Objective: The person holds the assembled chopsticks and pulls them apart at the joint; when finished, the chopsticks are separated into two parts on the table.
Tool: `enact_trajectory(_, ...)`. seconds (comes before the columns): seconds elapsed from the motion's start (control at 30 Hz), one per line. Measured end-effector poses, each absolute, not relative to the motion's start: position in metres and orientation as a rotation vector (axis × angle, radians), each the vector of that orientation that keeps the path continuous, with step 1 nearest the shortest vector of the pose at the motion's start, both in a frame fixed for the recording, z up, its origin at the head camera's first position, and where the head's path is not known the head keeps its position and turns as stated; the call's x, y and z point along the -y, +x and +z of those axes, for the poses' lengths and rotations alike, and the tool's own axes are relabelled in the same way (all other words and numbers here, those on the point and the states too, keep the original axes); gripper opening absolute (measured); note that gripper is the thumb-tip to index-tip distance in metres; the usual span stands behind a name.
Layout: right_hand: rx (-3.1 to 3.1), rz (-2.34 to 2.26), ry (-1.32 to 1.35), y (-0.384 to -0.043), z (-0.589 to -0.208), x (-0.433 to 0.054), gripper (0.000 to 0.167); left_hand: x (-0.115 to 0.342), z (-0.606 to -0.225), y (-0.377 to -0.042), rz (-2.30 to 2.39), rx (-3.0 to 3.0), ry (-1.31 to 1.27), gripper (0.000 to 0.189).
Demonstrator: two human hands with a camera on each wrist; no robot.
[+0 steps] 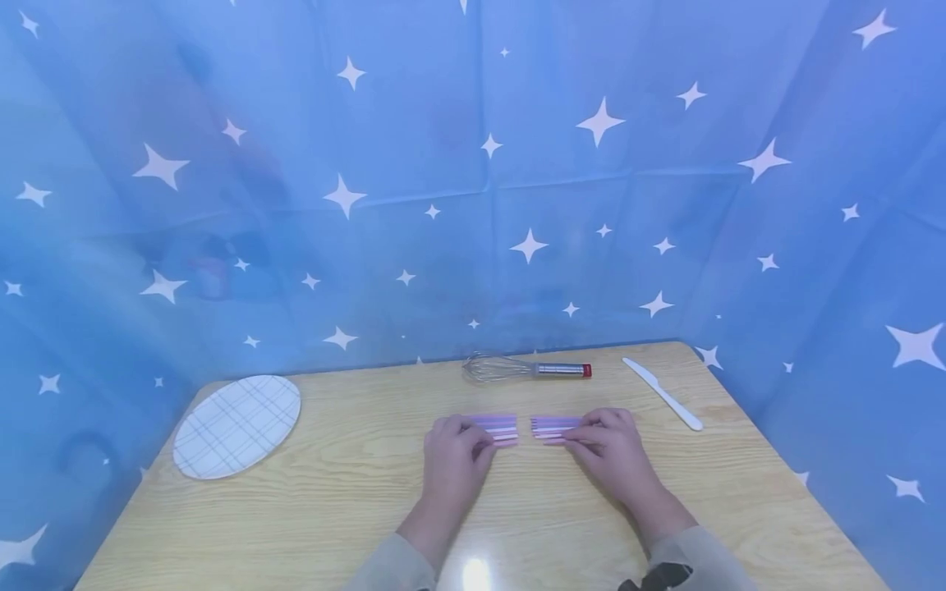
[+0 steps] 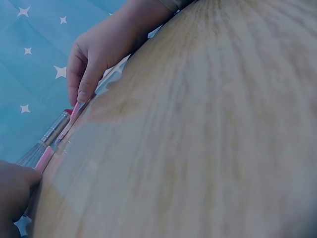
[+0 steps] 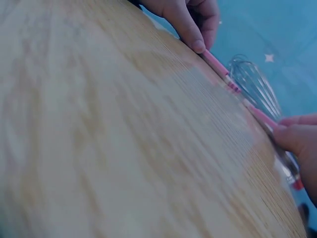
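In the head view my left hand (image 1: 456, 460) grips the left end of a flat row of thin pink, purple and white sticks (image 1: 505, 425) on the table. Facing it across a small gap lies a second, similar row (image 1: 549, 428), whose right end my right hand (image 1: 613, 451) pinches between thumb and fingers. The left wrist view has the left hand (image 2: 15, 193) at its edge and the right hand (image 2: 101, 57) farther off. Pink edges of the left row (image 3: 216, 63) and right row (image 3: 263, 118) show in the right wrist view. What exactly the sticks are is unclear.
Behind the rows lies a whisk (image 1: 528, 369) with a red-tipped handle. A white knife (image 1: 663, 394) is at the right, and a white checked plate (image 1: 238, 427) at the left. A blue star-patterned curtain (image 1: 443, 164) hangs beyond the wooden table (image 1: 332, 509).
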State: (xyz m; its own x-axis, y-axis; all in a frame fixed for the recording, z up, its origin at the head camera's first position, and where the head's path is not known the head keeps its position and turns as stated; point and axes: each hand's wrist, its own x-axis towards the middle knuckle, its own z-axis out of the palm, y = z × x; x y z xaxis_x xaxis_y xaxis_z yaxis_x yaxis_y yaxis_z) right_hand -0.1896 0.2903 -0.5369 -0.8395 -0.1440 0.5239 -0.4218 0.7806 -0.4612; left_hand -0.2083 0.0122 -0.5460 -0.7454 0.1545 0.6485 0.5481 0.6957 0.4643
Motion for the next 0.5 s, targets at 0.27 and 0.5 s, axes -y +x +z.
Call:
enact_trajectory(0.27,2.582,0.738,0.409,-0.1936,-0.5342,-0.2817,0.015,-0.0088,-0.5429,-0.2093,-0.916,2.433,-0.440,0.014)
enact_trajectory(0.5,2.609,0.718,0.387,-0.1982,-0.5340,-0.2799,0.017,-0.0077,-0.5406,-0.2085,-0.941,2.425,-0.429,0.017)
